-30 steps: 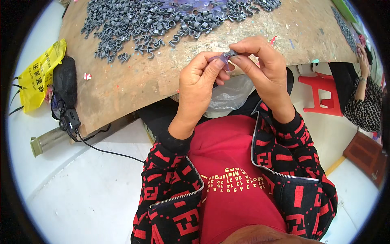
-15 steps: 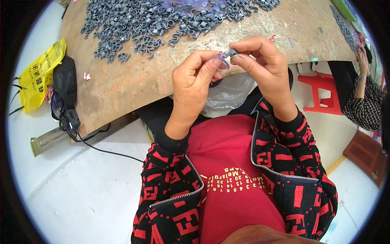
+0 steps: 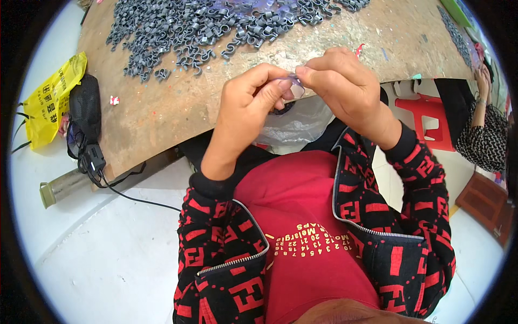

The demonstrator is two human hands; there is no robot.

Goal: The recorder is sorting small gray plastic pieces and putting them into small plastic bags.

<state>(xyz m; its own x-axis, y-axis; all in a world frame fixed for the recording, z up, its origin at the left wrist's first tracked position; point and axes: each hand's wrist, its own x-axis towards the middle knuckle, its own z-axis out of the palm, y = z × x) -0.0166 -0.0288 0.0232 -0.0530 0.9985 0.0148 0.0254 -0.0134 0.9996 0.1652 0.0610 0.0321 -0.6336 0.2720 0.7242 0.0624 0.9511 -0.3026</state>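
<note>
Over the near edge of the table, my left hand (image 3: 244, 105) pinches a translucent purple curved plastic piece (image 3: 297, 85) between thumb and fingers. My right hand (image 3: 348, 86) meets it from the right, thumb and forefinger pressed together at the piece's upper right end. Those fingers cover the small grey plastic clip seen between them a moment before. Whether the clip is joined to the purple piece cannot be made out. Beyond my hands, a large heap of similar grey S-shaped clips (image 3: 189, 32) spreads over the wooden table (image 3: 162, 110).
A clear plastic bag (image 3: 302, 121) hangs below the table edge by my lap. To the left are a yellow bag (image 3: 54, 102), a black mesh pouch (image 3: 86, 108) and a black cable (image 3: 143, 201). At right, a red stool (image 3: 429, 119) stands near another person's arm (image 3: 478, 113).
My right hand has turned and closed in toward the left one, hiding the grey clip. My left hand has shifted slightly left, still pinching the purple piece.
</note>
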